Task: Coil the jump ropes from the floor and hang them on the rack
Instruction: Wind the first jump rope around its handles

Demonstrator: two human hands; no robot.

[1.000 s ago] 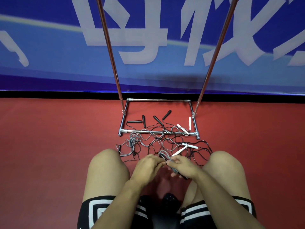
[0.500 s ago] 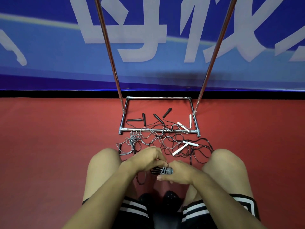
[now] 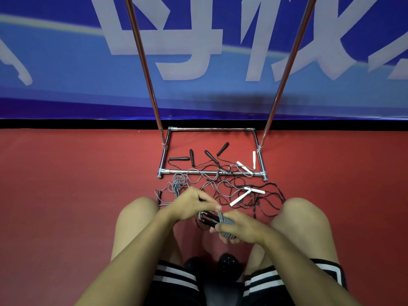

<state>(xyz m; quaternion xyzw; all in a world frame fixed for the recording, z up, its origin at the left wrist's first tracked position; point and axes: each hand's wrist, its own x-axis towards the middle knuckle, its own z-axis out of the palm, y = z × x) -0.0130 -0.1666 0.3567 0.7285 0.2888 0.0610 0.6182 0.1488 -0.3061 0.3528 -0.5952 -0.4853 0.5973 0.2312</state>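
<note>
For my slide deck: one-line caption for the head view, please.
Squatting person's left hand winds grey cord round black handles gripped by right hand, before the rack.

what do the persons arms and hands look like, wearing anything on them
Both forearms are bare, with no sleeves in view. The left hand and right hand have no gloves, rings, watch or bands that can be seen. The only clothing visible is black shorts with white stripes.

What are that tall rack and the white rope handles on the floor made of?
The rack looks like polished metal tubing, perhaps chromed steel: it is silvery with bright reflections along the poles. The white handles look like matte plastic, smooth and evenly coloured, though foam cannot be ruled out.
</note>
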